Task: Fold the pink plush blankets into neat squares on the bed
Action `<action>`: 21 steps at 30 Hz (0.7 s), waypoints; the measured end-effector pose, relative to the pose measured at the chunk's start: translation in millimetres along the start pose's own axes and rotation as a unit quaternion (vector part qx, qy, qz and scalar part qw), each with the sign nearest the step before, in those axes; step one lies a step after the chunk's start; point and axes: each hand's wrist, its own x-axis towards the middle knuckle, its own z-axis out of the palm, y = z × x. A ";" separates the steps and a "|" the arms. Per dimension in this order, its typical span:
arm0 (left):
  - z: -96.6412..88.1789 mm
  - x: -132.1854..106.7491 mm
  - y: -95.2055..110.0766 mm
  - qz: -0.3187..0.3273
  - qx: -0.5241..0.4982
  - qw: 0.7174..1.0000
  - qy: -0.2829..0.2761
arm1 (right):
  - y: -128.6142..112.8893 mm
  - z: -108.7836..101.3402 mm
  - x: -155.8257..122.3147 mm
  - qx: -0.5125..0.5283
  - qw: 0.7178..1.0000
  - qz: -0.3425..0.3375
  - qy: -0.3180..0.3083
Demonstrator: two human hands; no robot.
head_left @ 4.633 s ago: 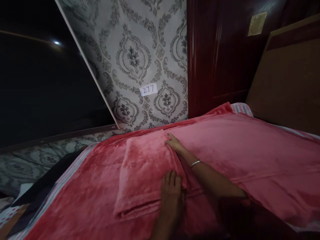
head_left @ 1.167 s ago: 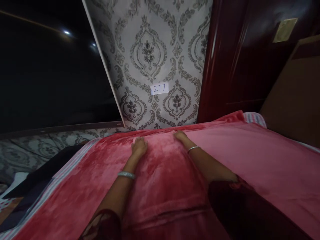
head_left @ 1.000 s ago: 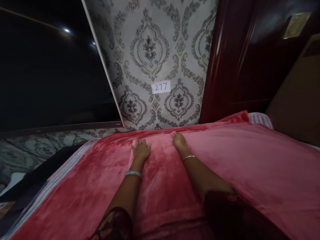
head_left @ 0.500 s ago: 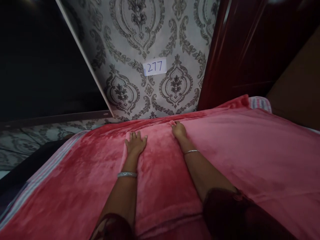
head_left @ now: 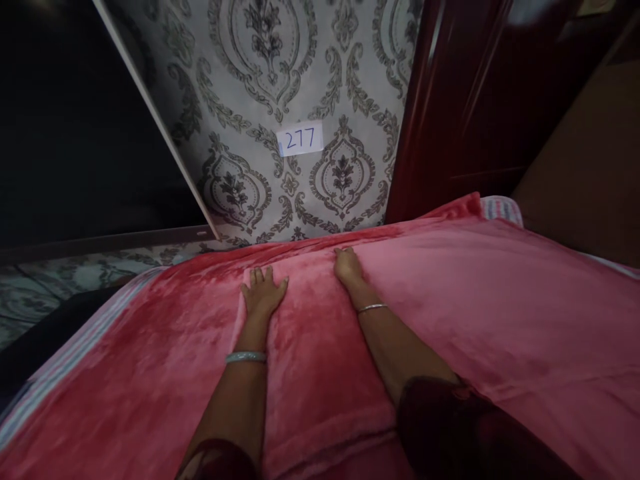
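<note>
A plush red-pink blanket (head_left: pixel 320 340) covers the bed, with a folded strip of it running between my forearms. My left hand (head_left: pixel 263 291) lies flat on the left side of this strip near its far end, fingers spread and holding nothing. Farther right, my right hand (head_left: pixel 348 265) has its fingers curled down and closed on the blanket at the strip's far edge. The fingertips are partly hidden in the plush. A pale bangle circles my left wrist and a thin silver one my right.
Behind the bed is a patterned wall with a paper (head_left: pixel 300 139) marked 277. A large dark screen (head_left: pixel 85 133) stands at the left, a dark red glossy panel (head_left: pixel 465 100) at the right. A striped sheet (head_left: pixel 90 347) shows along the left edge.
The view has shifted slightly, so everything sits a little farther left. Both hands keep their places on the blanket, and the fold looks the same.
</note>
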 end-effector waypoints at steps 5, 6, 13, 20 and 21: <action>-2.1 -0.9 -0.2 0.003 0.000 1.000 -0.004 | -5.0 -6.0 -5.7 -0.015 1.000 0.016 0.000; -2.2 -1.3 -0.4 0.005 -0.002 1.000 -0.001 | -5.6 -7.8 -6.9 -0.018 1.000 0.015 0.000; 0.0 -1.7 0.1 0.004 -0.007 1.000 0.005 | -5.4 -15.2 -12.1 -0.041 0.999 0.016 -0.013; -1.3 -1.8 -1.2 0.019 -0.010 1.000 0.014 | -6.0 -30.7 -8.9 -0.010 0.999 0.005 -0.049; -1.5 -1.6 -1.3 0.022 -0.011 0.999 0.020 | -2.7 -36.1 -12.0 -0.002 0.998 -0.004 -0.059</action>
